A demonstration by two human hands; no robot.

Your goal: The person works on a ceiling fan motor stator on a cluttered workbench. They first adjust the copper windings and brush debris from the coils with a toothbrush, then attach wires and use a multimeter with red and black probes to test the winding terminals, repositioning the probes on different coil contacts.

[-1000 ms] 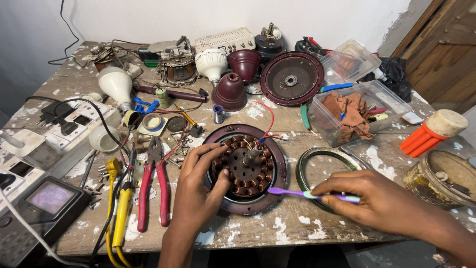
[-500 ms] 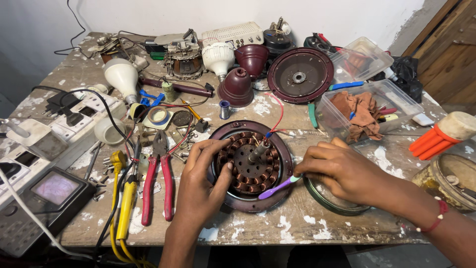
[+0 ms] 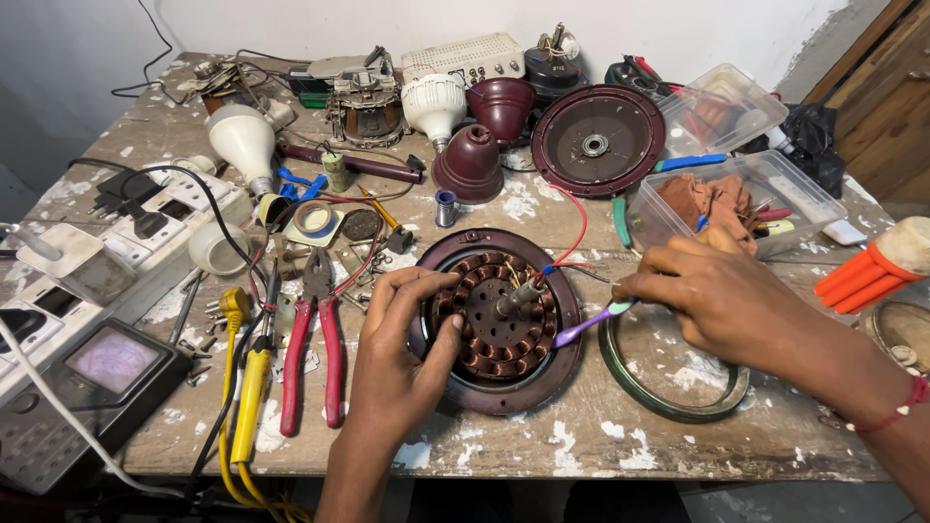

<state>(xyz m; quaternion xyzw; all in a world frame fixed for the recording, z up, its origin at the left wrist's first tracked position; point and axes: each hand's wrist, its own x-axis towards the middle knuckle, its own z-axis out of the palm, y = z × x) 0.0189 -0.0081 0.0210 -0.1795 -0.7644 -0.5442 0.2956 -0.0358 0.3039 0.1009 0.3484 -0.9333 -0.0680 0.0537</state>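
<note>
A paint-flecked wooden worktop [image 3: 542,441] carries everything, crowded with tools and parts. Near its front edge, in the middle, sits the largest piece in hand — a round maroon fan motor [image 3: 496,320] lying open-side up, with copper windings ringed around a centre shaft that stands upright. Behind it, toward the wall, lies a dark red round cover [image 3: 594,138], and to the right of that a clear plastic box [image 3: 736,199] holding brown rags. A dark metal ring [image 3: 668,383] lies flat just right of the motor, under the right forearm. The left hand [image 3: 399,363] rests on the motor's left rim, fingers curled loosely over the windings, steadying it rather than clasping it. The right hand [image 3: 712,295] is closed around a purple toothbrush [image 3: 586,324], whose head reaches over the motor's right edge onto the windings. Left of the motor lie red-handled pliers [image 3: 310,349], and beside them a yellow-handled tool [image 3: 247,387] with its cable.
</note>
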